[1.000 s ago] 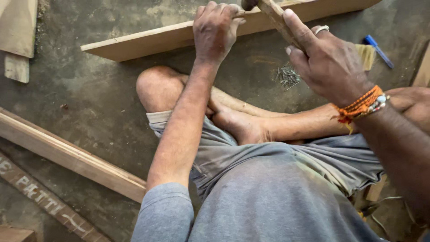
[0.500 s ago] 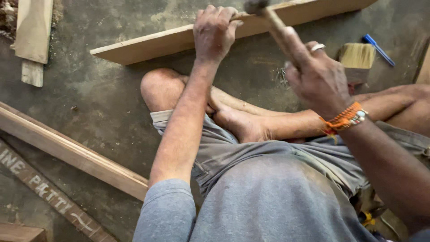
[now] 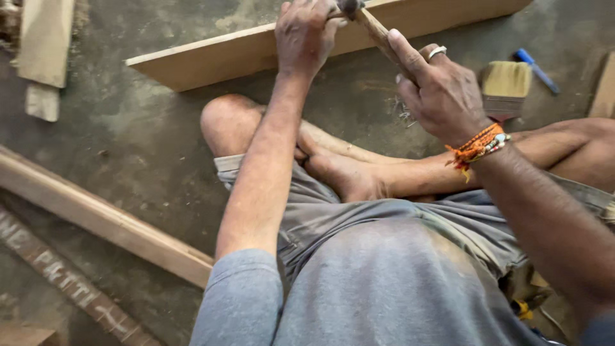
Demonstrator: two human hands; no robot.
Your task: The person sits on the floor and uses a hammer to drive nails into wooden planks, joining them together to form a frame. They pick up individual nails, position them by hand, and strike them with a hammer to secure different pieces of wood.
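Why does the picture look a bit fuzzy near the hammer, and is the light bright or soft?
Head view: the wooden-handled hammer in the right hand looks slightly smeared at the top edge, as does the left hand on the long pale wooden plank; the light is soft and even, with no glare on the grey concrete floor, and the flat paintbrush stays sharp.

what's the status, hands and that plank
Right hand gripping hammer handle. Left hand pressed on the wooden plank, hammer head beside its fingers. Paintbrush lying apart, nothing blocking.
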